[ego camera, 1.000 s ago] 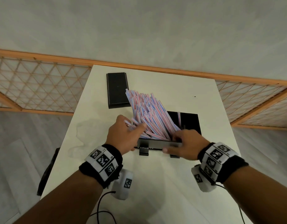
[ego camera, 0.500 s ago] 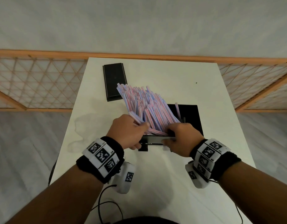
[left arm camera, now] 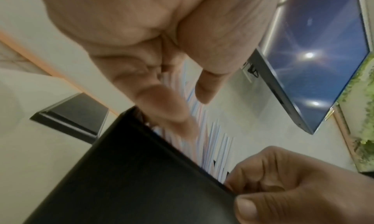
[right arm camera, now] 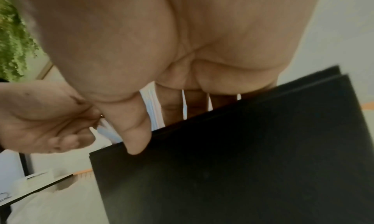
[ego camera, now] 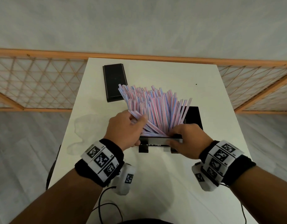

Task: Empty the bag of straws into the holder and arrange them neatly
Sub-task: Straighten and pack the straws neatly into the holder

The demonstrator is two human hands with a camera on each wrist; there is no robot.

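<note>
A thick bunch of pink-and-blue striped straws (ego camera: 155,107) fans up and away out of the black holder (ego camera: 192,117) in the middle of the white table (ego camera: 212,94). My left hand (ego camera: 131,125) grips the left side of the bunch; in the left wrist view its fingers (left arm camera: 161,102) and thumb close on blurred straws (left arm camera: 212,144) above the holder wall (left arm camera: 131,171). My right hand (ego camera: 179,136) pinches the holder's near wall, its thumb (right arm camera: 133,131) on the front face (right arm camera: 242,155) and the fingers inside among the straws. The straws' lower ends are hidden. No bag is in view.
A flat black lid (ego camera: 114,81) lies on the table behind and left of the holder. A wooden lattice fence (ego camera: 34,84) runs behind the table. Cables (ego camera: 107,207) trail near the table's front edge. A dark screen (left arm camera: 315,59) hangs on the wall.
The bunch leaned far left a second ago; now it stands more upright and spreads to the right. My right hand has moved from the holder's front edge up over its rim.
</note>
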